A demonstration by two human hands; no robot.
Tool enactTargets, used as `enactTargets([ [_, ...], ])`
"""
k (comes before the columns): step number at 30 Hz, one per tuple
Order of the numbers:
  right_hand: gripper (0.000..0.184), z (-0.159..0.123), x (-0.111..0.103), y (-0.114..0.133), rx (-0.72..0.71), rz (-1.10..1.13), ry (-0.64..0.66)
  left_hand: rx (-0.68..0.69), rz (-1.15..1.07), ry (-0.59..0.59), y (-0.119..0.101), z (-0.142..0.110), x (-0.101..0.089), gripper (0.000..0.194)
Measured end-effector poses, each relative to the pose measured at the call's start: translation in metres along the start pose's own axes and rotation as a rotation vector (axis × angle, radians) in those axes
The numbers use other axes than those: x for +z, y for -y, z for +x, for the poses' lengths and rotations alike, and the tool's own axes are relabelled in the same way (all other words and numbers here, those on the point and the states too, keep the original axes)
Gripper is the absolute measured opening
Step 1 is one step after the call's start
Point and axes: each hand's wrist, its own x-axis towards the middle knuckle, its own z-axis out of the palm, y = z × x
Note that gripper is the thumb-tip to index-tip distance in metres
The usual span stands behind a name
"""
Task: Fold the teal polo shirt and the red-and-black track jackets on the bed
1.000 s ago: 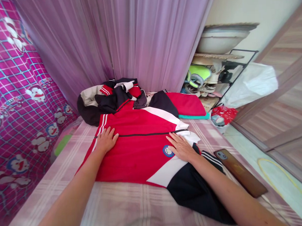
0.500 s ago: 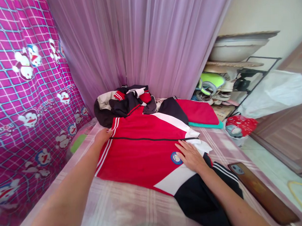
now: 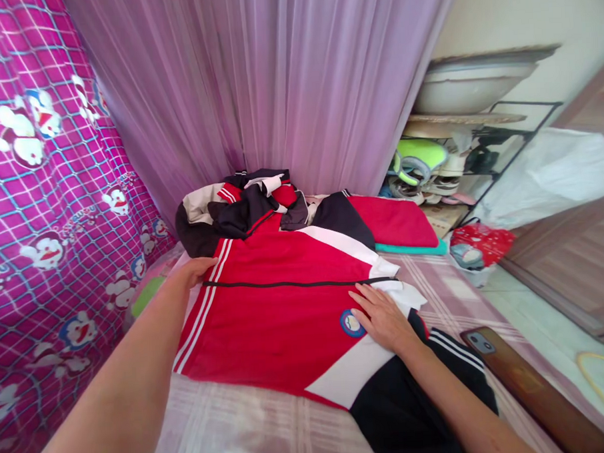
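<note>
A red, white and black zip jacket [image 3: 266, 328] lies spread flat, its dark zipper running across the middle and a round blue badge on the chest. At its striped hem on the left, my left hand [image 3: 202, 268] grips the edge near the zipper's end; the thumb is mostly hidden. My right hand [image 3: 383, 318] rests flat on the chest beside the badge and white collar, fingers stretched out. One black sleeve is folded beneath my right forearm.
Crumpled dark, red and white clothes [image 3: 251, 205] lie behind the jacket. Folded red cloth [image 3: 396, 222] sits at the back right. A phone [image 3: 529, 383] lies at the bed's right side. Beyond stands a shoe rack [image 3: 494, 174]; a pink patterned curtain [image 3: 45, 197] hangs left.
My left hand and the striped hem have shifted left and slightly toward me, drawing the jacket body straighter. My right hand stays on the chest. The view has turned slightly.
</note>
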Motion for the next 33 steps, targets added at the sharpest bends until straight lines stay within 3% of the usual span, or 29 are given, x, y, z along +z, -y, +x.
enactTargets([
  [3,0.044,0.000,-0.001,0.000,0.008,0.003,-0.008,-0.021,-0.102,0.133,-0.001,-0.001,0.001,0.040],
  [6,0.046,-0.001,-0.001,0.001,0.041,-0.022,-0.044,-0.032,-0.140,0.161,-0.001,-0.001,0.000,0.044],
  [8,0.047,-0.001,-0.002,0.003,0.103,-0.060,-0.071,-0.038,-0.134,0.127,-0.001,0.000,-0.003,0.042],
  [10,0.047,-0.001,-0.003,0.005,0.171,-0.101,-0.080,-0.029,-0.066,0.005,0.001,0.003,-0.005,0.037],
  [13,0.047,0.000,-0.005,0.008,0.231,-0.145,-0.075,0.015,0.238,-0.227,0.004,0.005,-0.001,0.034],
  [15,0.046,0.000,-0.007,0.010,0.248,-0.148,-0.065,0.045,0.444,-0.286,0.006,0.004,0.007,0.038],
  [19,0.047,0.001,-0.008,0.009,0.269,-0.125,-0.042,0.061,0.552,-0.293,0.009,0.003,0.021,0.054],
  [23,0.045,0.000,-0.005,0.008,0.257,-0.131,-0.071,0.069,0.488,-0.247,0.005,0.009,0.016,0.062],
  [27,0.045,0.000,-0.004,0.007,0.250,-0.135,-0.074,0.060,0.376,-0.263,-0.012,0.016,0.007,0.060],
  [33,0.047,0.000,-0.005,0.007,0.248,-0.131,-0.064,0.086,0.338,-0.262,-0.043,0.031,0.010,0.062],
])
